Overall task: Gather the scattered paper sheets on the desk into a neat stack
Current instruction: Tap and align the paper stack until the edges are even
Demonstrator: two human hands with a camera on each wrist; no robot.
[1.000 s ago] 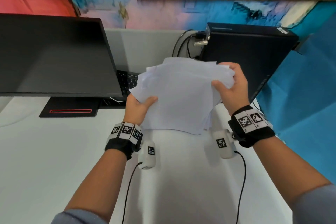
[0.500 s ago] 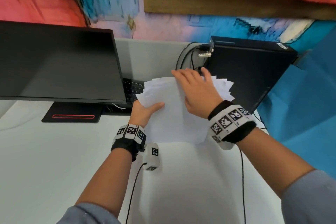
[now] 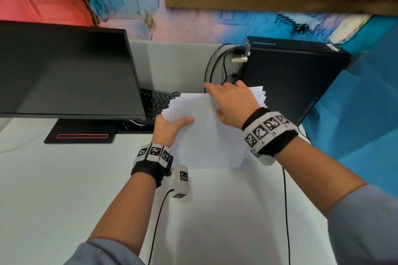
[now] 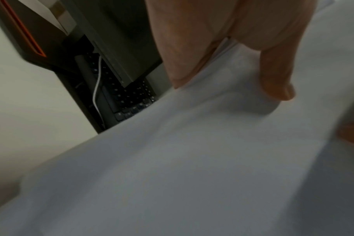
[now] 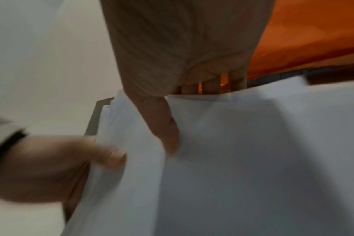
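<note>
A bundle of white paper sheets (image 3: 206, 135) is held on edge above the white desk (image 3: 64, 200), its corners fanned out at the upper right. My left hand (image 3: 172, 127) grips the left edge, with the thumb (image 4: 277, 76) pressed on the front sheet (image 4: 192, 159) and the fingers hidden behind. My right hand (image 3: 230, 101) reaches over the top edge. Its thumb (image 5: 162, 124) lies on the front of the sheets (image 5: 232, 159) and its fingers go down behind them. The left hand (image 5: 40, 167) also shows in the right wrist view, at the bundle's edge.
A dark monitor (image 3: 64, 71) on a black base (image 3: 81, 133) stands at the left, with a keyboard (image 3: 155, 103) behind the papers. A black computer tower (image 3: 290, 79) with cables (image 3: 215, 66) stands at the back right. Blue cloth (image 3: 355, 125) hangs along the right.
My right hand has let go of the bundle's right edge and moved onto its top edge. The left hand keeps its grip, and the sheets look more gathered.
</note>
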